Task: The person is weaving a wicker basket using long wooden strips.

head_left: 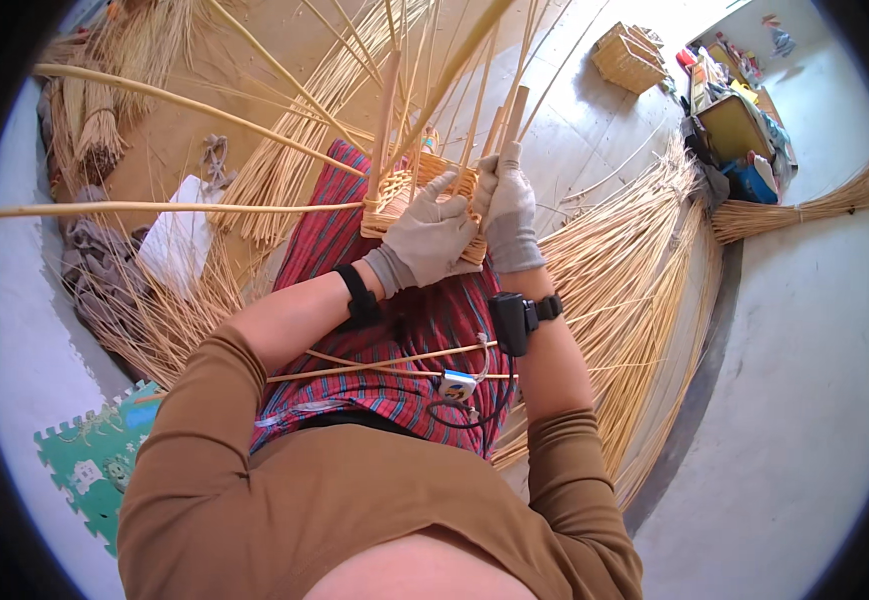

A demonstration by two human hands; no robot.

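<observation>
A partly woven wicker basket [383, 220] rests over my lap, with long upright rods fanning out from it. Thick wooden stakes rise from its corners, one at the left [386, 120] and another at the right [518, 112]. My left hand [427, 238], in a pale work glove, is closed on the near woven wall, its fingers reaching over toward the inside. On the right corner of the basket, my gloved right hand [508, 205] is closed around the base of the right stake and the wicker there. The gloves hide the weave beneath them.
Bundles of wicker rods lie at the right [625, 290] and upper left [300, 150]. A striped cloth [330, 225] covers my lap, crossed by loose rods [395, 362]. A finished-looking basket [630, 58] stands far off. Cluttered furniture [733, 130] is at the right wall.
</observation>
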